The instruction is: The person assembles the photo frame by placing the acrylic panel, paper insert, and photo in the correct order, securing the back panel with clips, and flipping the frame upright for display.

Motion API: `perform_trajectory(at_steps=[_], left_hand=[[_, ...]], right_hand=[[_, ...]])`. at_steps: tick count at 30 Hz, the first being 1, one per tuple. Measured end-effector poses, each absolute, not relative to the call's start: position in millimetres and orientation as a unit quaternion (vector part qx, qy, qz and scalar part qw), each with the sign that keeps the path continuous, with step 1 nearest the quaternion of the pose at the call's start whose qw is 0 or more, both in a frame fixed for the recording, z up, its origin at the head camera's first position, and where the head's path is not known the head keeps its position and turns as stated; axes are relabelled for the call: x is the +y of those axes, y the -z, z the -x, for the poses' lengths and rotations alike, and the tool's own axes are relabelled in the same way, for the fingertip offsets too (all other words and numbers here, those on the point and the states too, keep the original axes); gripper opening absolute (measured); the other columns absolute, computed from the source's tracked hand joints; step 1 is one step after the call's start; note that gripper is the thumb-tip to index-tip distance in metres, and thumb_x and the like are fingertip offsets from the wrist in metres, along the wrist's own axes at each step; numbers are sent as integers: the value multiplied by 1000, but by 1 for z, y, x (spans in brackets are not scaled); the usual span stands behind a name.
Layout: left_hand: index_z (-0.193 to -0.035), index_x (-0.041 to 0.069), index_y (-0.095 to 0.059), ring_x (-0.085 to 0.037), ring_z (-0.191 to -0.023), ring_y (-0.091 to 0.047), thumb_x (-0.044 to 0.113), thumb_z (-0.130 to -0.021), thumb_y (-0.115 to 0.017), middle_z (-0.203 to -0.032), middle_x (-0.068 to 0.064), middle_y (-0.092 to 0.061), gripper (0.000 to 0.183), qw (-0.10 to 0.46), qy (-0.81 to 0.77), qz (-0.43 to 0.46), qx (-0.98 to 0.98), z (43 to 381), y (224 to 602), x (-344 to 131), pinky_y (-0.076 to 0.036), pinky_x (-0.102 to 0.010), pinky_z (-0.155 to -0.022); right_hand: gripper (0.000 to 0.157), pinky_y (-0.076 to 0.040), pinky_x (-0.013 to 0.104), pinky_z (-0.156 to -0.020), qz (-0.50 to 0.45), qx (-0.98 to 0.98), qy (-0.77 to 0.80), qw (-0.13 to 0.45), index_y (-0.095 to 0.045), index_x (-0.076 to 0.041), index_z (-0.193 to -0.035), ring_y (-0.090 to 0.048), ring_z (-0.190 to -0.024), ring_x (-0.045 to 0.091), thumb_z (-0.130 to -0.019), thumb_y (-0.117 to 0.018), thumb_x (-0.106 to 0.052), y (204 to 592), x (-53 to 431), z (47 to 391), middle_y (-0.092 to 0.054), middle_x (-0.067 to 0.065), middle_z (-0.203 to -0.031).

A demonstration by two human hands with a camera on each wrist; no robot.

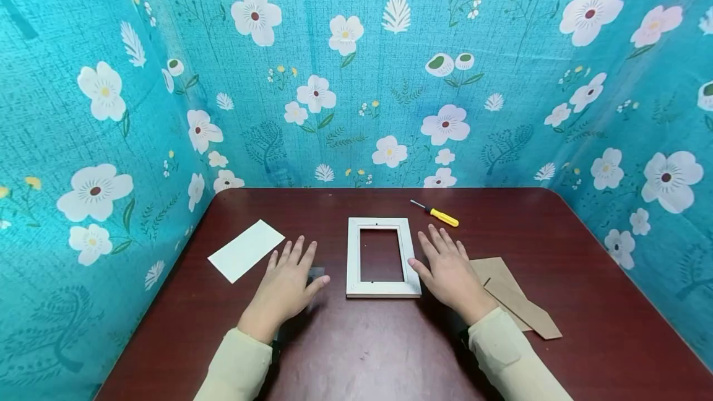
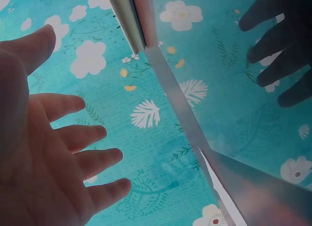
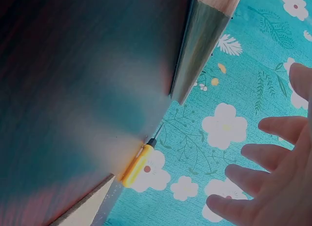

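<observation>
A white rectangular picture frame [image 1: 353,258] lies in the middle of the dark red table, its opening showing the tabletop. To its left, my left hand [image 1: 286,293] is held palm down with fingers spread and nothing gripped. A small clear sheet [image 1: 316,272] shows partly from behind that hand's thumb; the rest is hidden. My right hand [image 1: 448,271] has its fingers extended beside the frame's right side, the thumb overlapping the frame's edge in the head view. Both wrist views show empty palms, the left hand [image 2: 53,148] and the right hand [image 3: 273,162].
A white card [image 1: 247,251] lies at the left. Behind the right hand is a yellow-handled screwdriver [image 1: 444,216]. A brown backing board [image 1: 518,302] with a strip across it lies at the right. Flowered blue cloth [image 1: 345,110] surrounds the table's back and sides.
</observation>
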State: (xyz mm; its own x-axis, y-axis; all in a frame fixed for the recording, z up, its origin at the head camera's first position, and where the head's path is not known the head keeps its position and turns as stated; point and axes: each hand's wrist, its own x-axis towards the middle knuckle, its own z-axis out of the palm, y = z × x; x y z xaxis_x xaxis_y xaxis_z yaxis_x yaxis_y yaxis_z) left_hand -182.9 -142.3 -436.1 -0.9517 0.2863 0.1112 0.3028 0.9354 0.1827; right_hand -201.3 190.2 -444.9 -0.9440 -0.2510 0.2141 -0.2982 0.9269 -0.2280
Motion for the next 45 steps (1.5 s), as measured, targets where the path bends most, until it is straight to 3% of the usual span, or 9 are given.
perform_trajectory(at_steps=[6,13,29,37,45], left_hand=[[-151,8,-34,-44,-140,-24,55,-94,-55,-154,-22,-28,77,44,98,146,-983,184,442,-148,-20,-61,-109],[-148,6,-40,-44,-132,-39,51,-94,-58,-143,-22,-46,73,52,87,144,-984,188,442,-152,-25,-63,-107],[-145,2,-44,-39,-126,-49,48,-91,-63,-136,-23,-52,73,26,73,132,-988,191,450,-190,-30,-64,-103],[-137,-3,-53,-38,-118,-55,46,-83,-75,-131,-22,-57,76,45,82,188,-978,198,446,-203,-42,-54,-99],[-135,-3,-54,-35,-123,-52,48,-73,-83,-132,-20,-56,85,-4,103,196,-975,205,445,-202,-41,-50,-101]], right_hand=[[71,-16,63,-109,-141,-977,-133,87,-38,-4,-149,-19,-142,41,-97,-52,-50,448,192,208,-27,22,-154],[71,-17,62,-110,-145,-979,-113,83,-38,-3,-149,-22,-142,41,-97,-52,-49,450,195,219,-29,22,-154],[70,-22,55,-111,-155,-976,-120,91,-37,0,-148,-28,-139,41,-98,-51,-48,451,192,228,-38,22,-149],[70,-23,52,-112,-155,-974,-137,93,-36,2,-148,-32,-138,40,-99,-50,-46,448,194,234,-40,23,-147],[76,-31,56,-106,-75,-967,-231,77,-34,-5,-150,-38,-134,39,-97,-45,-57,447,186,240,-39,21,-148]])
